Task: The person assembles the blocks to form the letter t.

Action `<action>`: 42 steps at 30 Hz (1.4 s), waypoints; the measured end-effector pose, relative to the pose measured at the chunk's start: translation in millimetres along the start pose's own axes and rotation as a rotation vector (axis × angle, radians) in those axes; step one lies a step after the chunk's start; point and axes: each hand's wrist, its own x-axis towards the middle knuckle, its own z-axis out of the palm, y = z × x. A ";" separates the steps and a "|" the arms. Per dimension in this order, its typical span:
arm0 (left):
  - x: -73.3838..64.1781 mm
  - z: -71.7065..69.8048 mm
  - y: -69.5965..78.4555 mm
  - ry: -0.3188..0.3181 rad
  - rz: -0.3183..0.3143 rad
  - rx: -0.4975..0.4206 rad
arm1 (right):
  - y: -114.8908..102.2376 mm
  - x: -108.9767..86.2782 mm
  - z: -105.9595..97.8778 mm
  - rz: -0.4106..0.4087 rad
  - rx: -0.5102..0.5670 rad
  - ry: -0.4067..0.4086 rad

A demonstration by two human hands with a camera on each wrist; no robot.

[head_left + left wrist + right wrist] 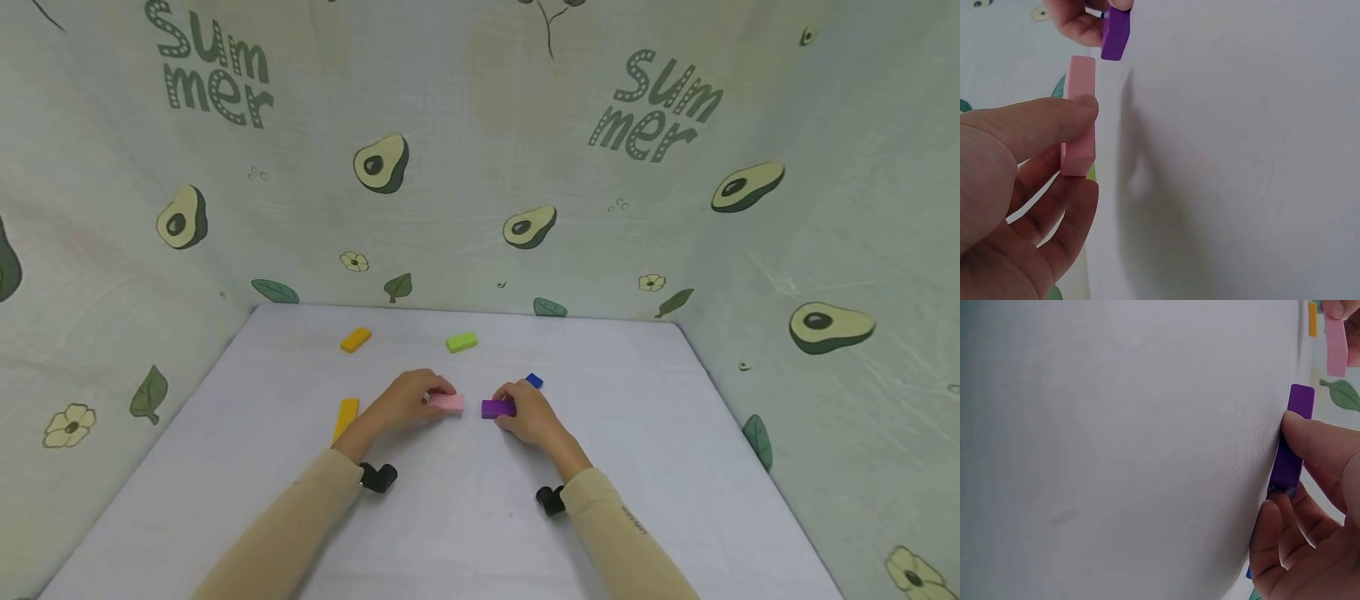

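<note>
My left hand (411, 398) pinches a pink rectangular block (448, 403) between thumb and fingers, near the middle of the table. In the left wrist view the thumb lies across the long face of the pink block (1080, 147). Facing it, my right hand (531, 412) pinches a purple block (497, 409) of similar shape. A small gap separates the facing ends of the two blocks. The right wrist view shows the thumb on the purple block (1297, 403), with the other fingers behind and below it. Just beyond the right hand lies a blue block (534, 381), partly hidden by that hand.
On the white table (450, 517) a yellow-orange block (347, 416) lies beside the left forearm, partly covered by it. Another orange block (356, 339) lies at the back left, and a green block (461, 342) at the back middle. A printed cloth (450, 225) hangs behind.
</note>
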 end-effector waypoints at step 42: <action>20.3 30.1 10.1 -0.005 0.003 -0.006 | 2.6 0.7 2.0 -0.014 -0.003 0.013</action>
